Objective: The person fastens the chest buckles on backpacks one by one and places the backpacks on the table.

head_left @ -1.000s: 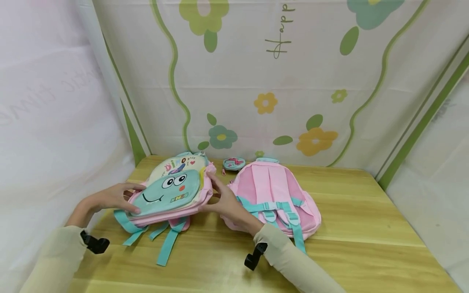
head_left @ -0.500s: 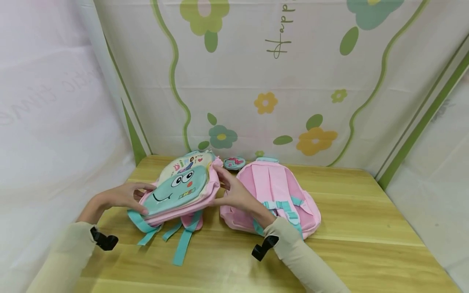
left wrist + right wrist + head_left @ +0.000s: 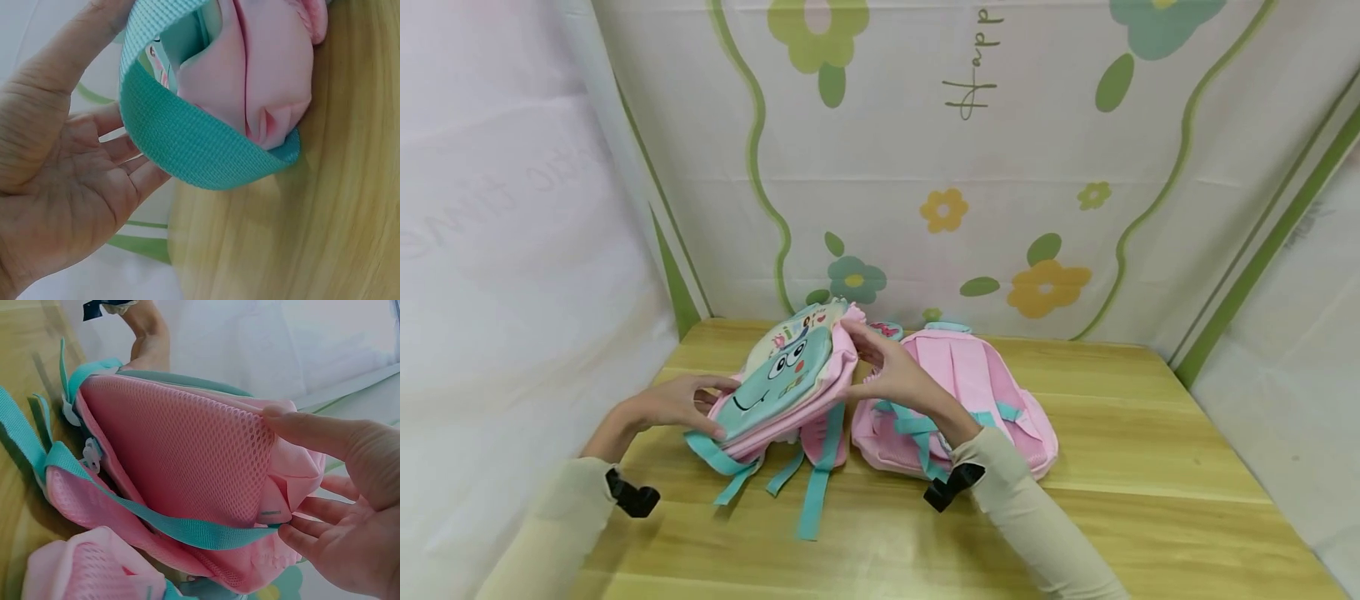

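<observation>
In the head view a child's backpack (image 3: 793,385), pink with a teal cartoon-face pocket, is tilted up with its right side raised. My left hand (image 3: 679,405) grips its left side, thumb on the front pocket. The right side is held by my right hand (image 3: 901,377), with thumb and fingers spread along the edge. A loose teal strap (image 3: 187,147) loops in front of my left palm. The right wrist view shows the pink mesh back panel (image 3: 181,444) and my right thumb pressing its edge. My left fingertips are partly hidden behind the bag.
A second pink backpack (image 3: 1030,417) lies straps-up on the wooden table (image 3: 1150,467), right beside the held one. Behind them a small round pouch (image 3: 889,330) is partly covered by my right hand. Flower-printed cloth (image 3: 1037,125) stands behind the table's back edge.
Both hands have moved to the right with the backpack, whose right side has risen into a steeper tilt. It now sits closer to the second backpack and hides more of the round pouch.
</observation>
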Demonstrator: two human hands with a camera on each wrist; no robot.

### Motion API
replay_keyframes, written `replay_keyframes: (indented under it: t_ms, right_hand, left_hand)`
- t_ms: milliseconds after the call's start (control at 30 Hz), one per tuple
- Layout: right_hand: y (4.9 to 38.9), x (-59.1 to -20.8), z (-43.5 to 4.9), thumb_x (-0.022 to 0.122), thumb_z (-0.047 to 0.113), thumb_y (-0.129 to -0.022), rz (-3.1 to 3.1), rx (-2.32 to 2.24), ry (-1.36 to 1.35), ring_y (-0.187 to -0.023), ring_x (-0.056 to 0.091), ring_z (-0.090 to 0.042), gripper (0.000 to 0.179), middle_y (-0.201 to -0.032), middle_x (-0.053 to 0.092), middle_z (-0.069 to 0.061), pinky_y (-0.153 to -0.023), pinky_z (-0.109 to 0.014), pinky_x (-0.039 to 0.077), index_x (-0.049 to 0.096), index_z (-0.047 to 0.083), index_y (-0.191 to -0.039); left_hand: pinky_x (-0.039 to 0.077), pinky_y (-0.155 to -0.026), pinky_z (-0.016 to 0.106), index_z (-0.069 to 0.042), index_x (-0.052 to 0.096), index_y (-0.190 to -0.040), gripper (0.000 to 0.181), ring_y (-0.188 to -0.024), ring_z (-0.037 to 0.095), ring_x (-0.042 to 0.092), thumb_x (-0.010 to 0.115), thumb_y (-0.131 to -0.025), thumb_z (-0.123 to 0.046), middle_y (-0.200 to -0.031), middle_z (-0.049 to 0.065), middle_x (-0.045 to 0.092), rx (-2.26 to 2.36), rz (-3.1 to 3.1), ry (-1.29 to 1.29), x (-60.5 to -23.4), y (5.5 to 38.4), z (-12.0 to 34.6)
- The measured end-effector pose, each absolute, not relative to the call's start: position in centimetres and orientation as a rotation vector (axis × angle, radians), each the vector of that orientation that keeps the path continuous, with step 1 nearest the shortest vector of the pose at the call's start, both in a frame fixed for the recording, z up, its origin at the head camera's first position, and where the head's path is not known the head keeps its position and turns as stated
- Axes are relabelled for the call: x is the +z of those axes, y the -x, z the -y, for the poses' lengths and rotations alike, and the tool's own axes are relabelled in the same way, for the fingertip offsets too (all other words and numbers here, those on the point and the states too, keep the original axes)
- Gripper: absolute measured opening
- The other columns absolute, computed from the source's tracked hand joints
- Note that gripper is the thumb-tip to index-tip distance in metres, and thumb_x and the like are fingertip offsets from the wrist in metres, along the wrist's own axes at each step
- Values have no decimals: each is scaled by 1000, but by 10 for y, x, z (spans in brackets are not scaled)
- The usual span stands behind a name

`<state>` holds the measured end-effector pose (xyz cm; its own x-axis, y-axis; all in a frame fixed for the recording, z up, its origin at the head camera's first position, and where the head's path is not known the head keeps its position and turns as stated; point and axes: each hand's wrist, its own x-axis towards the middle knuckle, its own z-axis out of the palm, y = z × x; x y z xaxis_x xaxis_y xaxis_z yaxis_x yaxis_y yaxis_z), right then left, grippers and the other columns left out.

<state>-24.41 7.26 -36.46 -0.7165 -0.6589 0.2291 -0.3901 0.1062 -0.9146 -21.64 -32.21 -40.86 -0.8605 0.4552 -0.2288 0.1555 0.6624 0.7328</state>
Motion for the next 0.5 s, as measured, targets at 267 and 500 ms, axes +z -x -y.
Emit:
replay_keyframes:
  t_ms: [267,500]
  right_hand:
    - [247,-347,-73,85,8,-83,-2225,-1598,1087,-148,41,-21,93,-163,38,-2,-121,-43,34,33,16,-160]
    - [250,-333,-65,86,10,-81,-2225,-1576,1153,-147,43,-20,91,-160,43,-4,-119,-51,36,37,14,-158]
  left_hand:
    - [51,-103,52,-2,43,-152,89,-134,47,50,88,-80,-28,-155,29,41,1089,-2453,-479,-415,220,314]
    - [50,-104,53,-2,43,-152,89,-136,48,47,88,-81,-28,-156,27,41,1127,-2442,-493,-420,218,312]
